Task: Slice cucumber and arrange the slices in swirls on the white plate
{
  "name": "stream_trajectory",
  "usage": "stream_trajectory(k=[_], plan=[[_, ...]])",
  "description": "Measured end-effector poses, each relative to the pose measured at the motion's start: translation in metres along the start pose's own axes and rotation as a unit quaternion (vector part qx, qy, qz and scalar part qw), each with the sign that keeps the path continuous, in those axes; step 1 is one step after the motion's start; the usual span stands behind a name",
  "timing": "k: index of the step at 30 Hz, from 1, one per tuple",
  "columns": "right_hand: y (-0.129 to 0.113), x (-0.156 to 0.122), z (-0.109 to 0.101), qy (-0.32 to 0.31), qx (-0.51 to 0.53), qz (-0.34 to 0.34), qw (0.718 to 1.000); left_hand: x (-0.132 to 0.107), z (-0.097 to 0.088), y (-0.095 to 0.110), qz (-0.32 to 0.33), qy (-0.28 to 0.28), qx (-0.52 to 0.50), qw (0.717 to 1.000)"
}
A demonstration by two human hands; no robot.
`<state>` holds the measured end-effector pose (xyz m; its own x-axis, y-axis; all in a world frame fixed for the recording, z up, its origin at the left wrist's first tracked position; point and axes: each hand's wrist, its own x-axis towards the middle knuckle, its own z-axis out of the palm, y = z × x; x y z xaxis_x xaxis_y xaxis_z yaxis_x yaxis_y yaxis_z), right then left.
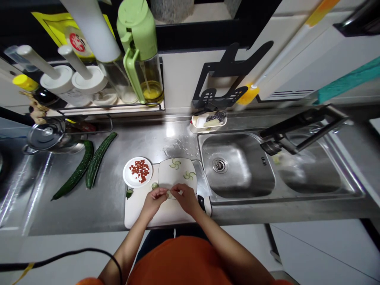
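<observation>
L hand point(154, 200) & R hand point(186, 199): fingers narrow at plate point(166, 174); can't tell what's held; pinch lightly, cuke slices point(175, 163) prob. fragile

Steel desk point(108, 208), partly wet
A pot point(44, 136), two cucumbers point(100, 159) and a cutting board point(142, 217) sit left to right; water drops point(178, 148) spot the metal behind the board.

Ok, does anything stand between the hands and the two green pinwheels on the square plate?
Nothing visible does. The left hand and right hand are at the near edge of the square plate; bare plate shows between them and both pinwheels. The knife lies to the right.
</observation>
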<state>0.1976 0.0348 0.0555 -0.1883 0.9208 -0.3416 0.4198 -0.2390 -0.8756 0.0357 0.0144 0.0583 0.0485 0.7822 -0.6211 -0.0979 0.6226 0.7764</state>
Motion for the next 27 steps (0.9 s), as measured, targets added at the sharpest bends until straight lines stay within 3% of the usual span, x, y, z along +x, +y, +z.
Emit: stream_trajectory(k=[13, 19, 27], plan=[[-0.003, -0.005, -0.005, -0.023, 0.088, 0.062, 0.994, 0.012, 0.004, -0.012, -0.020, -0.017, -0.006, 1.000], [0.005, -0.005, -0.003, -0.011, 0.100, 0.063, 0.993, 0.020, 0.010, -0.015, -0.031, 0.006, -0.077, 0.997], [0.020, -0.003, 0.004, 0.007, 0.095, 0.091, 0.991, 0.032, 0.014, -0.014, -0.014, 0.018, -0.059, 0.998]])
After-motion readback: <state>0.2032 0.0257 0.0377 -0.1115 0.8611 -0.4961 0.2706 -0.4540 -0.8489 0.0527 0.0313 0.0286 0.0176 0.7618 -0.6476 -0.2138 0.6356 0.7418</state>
